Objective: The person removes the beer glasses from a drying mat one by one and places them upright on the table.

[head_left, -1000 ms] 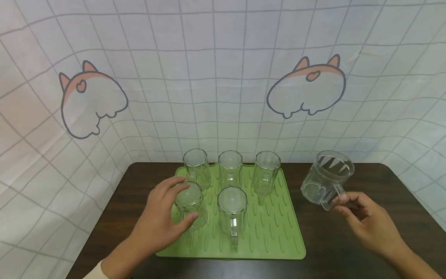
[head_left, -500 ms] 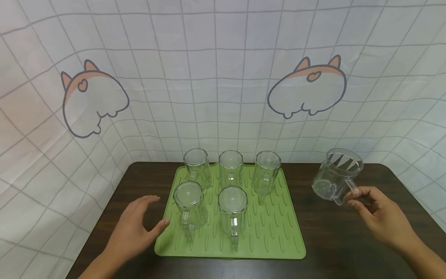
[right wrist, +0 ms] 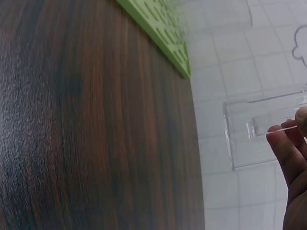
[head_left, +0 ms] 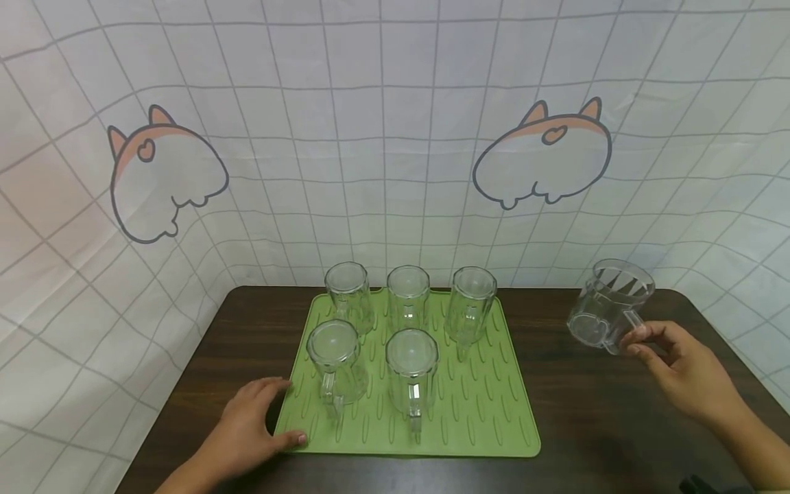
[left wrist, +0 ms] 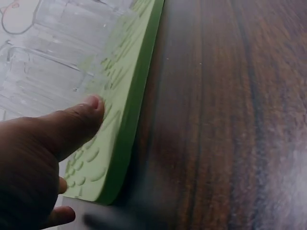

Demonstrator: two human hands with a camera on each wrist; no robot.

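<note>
In the head view, my right hand [head_left: 685, 374] pinches the handle of a clear mug [head_left: 607, 302], held slightly tilted with its mouth up over the table's right side. The right wrist view also has this mug [right wrist: 240, 148], with fingertips at its handle. My left hand [head_left: 241, 425] is spread at the front left corner of a green ridged drying mat [head_left: 487, 418]. Its thumb [left wrist: 79, 117] lies over the mat's edge in the left wrist view; whether it presses there I cannot tell. Nearest to that hand is an upside-down clear mug [head_left: 336, 353].
Several clear mugs stand mouth-down on the mat, a back row including one at the right [head_left: 472, 305] and a front row including one in the middle [head_left: 412, 367]. Dark wooden table [head_left: 580, 418] surrounds the mat. A white gridded curtain [head_left: 395, 171] hangs behind.
My left hand has moved off the front left mug, left and then down to the mat's corner. My right hand has carried its mug farther right, away from the mat.
</note>
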